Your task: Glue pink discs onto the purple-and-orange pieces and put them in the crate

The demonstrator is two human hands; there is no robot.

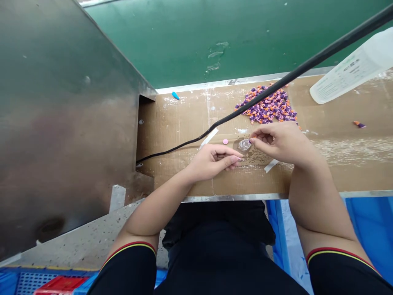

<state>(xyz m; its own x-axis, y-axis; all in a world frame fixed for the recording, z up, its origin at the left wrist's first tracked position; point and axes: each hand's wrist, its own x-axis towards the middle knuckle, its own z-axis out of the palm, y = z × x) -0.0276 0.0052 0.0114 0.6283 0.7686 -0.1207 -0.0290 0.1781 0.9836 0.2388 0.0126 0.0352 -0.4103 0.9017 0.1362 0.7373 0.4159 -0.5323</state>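
My left hand (216, 162) is closed in a pinch over the cardboard, its fingertips together on something tiny and pale that I cannot make out. Opposite it, my right hand (281, 141) pinches a small purple piece (250, 141) between thumb and forefinger. Between the two hands sits a small clear round dish (245, 144) in a darker damp-looking patch. A flat pink disc (225, 141) lies just above my left hand. Beyond my right hand spreads a pile of small purple-and-orange pieces (273, 104).
A black cable (227, 119) slants across the cardboard-covered bench (184, 123). At left stands a large metal housing (70, 123). A translucent plastic jug (346, 71) lies at upper right. A blue cone-shaped piece (175, 95) and one loose purple-and-orange piece (359, 124) lie apart.
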